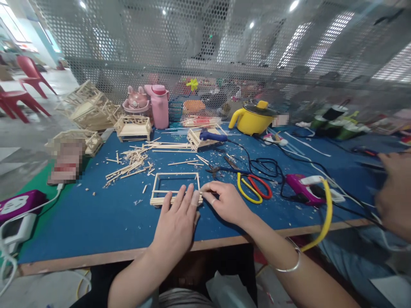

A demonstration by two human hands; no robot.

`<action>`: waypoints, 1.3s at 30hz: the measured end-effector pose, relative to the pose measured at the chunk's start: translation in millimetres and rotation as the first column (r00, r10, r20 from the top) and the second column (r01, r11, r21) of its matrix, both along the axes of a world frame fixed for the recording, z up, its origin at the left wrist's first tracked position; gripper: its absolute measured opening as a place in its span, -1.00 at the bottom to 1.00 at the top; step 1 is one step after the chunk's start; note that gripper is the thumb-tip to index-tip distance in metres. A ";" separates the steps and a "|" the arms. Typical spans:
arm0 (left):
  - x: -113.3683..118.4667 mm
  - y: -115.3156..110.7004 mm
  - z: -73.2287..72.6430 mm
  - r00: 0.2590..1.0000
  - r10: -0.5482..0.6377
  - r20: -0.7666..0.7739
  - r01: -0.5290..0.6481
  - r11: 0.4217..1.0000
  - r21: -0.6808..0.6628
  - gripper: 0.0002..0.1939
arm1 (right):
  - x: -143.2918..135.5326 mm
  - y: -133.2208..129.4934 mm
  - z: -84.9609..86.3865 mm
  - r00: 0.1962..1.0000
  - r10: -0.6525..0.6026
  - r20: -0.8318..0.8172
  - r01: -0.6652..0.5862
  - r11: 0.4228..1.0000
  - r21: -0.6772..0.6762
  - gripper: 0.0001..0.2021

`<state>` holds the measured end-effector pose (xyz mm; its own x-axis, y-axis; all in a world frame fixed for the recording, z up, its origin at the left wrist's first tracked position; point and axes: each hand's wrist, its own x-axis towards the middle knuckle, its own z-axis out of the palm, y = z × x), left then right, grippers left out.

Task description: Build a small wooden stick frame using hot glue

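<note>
A small open frame of thin wooden sticks (176, 174) lies on the blue tabletop in front of me. My left hand (177, 216) rests over its near rail, fingers laid across the sticks and thumb tucked at the front side. At the frame's right near corner, my right hand (226, 200) pinches with thumb and index finger; any small piece between the fingertips is hidden. Just beyond the right hand are pliers (214, 170) and scissors with yellow and red handles (253, 188). A blue glue gun (213, 136) lies on another stick piece farther back.
Loose sticks (133, 162) are scattered left of the frame. Finished stick models (133, 128), a pink bottle (159, 107) and a yellow pot (255, 119) stand at the back. Cables run around a purple power strip (303, 190). Another person's hand (394, 192) is at far right.
</note>
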<state>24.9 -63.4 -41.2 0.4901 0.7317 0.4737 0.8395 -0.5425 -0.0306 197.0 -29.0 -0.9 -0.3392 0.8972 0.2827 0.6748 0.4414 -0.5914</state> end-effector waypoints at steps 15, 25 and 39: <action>-3.8 -4.7 5.6 0.976 -0.031 0.215 0.022 0.999 0.045 -0.55 | 25.8 0.9 19.4 0.973 -0.196 -0.125 0.205 0.977 0.060 -0.88; 6.4 15.3 80.4 0.956 -0.080 0.281 0.136 0.974 -0.183 -0.70 | 14.0 -19.5 46.3 0.954 -0.030 0.298 -0.120 0.874 0.471 -0.81; -3.9 53.0 95.0 0.901 -0.003 0.434 0.172 0.921 -0.349 -0.67 | 45.9 5.2 39.6 0.914 -0.359 0.188 0.313 0.921 0.233 -0.71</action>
